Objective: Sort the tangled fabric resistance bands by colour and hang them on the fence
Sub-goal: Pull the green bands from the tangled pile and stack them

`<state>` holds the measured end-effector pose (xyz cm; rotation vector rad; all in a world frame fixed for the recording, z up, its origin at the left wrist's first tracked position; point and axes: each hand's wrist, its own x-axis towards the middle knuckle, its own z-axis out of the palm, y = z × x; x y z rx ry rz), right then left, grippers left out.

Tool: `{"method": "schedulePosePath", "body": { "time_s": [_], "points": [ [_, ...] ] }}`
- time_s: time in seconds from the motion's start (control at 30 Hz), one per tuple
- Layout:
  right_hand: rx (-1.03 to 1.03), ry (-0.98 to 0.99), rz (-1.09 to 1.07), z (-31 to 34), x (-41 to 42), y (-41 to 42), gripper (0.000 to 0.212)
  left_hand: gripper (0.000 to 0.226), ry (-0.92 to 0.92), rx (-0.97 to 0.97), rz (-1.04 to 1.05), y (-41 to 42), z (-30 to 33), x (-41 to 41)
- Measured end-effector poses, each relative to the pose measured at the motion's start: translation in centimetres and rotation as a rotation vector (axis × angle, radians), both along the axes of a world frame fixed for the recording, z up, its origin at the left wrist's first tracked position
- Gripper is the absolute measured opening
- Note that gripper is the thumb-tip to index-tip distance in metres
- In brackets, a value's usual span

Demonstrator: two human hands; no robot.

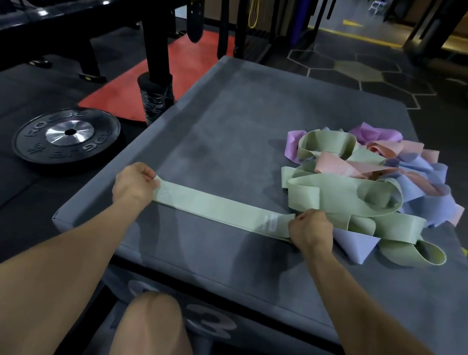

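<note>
1. The green band (215, 208) lies flat on the near bench (237, 110), left of the tangled pile (379, 182).
2. Left hand (133, 184) and right hand (311, 231) each pinch one end, fingers closed.
3. Likely light, soft, stretchy: hold by the ends.

"ROGUE" on weight plate (68, 139); "30" on green band (215, 208); "3" on box side (204, 320)

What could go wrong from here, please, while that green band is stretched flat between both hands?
The right hand grips the green band right beside the tangled pile, so lifting may drag other loops along. The pile also lies near the grey box edge, so bands could slip off.
</note>
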<state>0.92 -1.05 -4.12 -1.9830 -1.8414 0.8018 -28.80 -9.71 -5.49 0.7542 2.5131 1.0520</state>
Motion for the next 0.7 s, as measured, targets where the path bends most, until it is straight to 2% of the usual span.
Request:
{"method": "schedulePosePath", "body": {
  "time_s": [0.47,0.57,0.7],
  "points": [
    [0.039,0.015,0.012,-0.23,-0.13,-0.81,0.027,0.008,0.064,-0.018,-0.004,-0.03,-0.07,0.21],
    [0.068,0.005,0.028,-0.46,-0.18,-1.03,0.024,0.014,0.101,0.001,0.0,-0.07,-0.02,0.4],
    [0.097,-0.002,0.04,-0.45,0.09,-0.9,0.02,0.013,0.175,-0.076,-0.049,-0.01,0.06,0.48]
  ]
}}
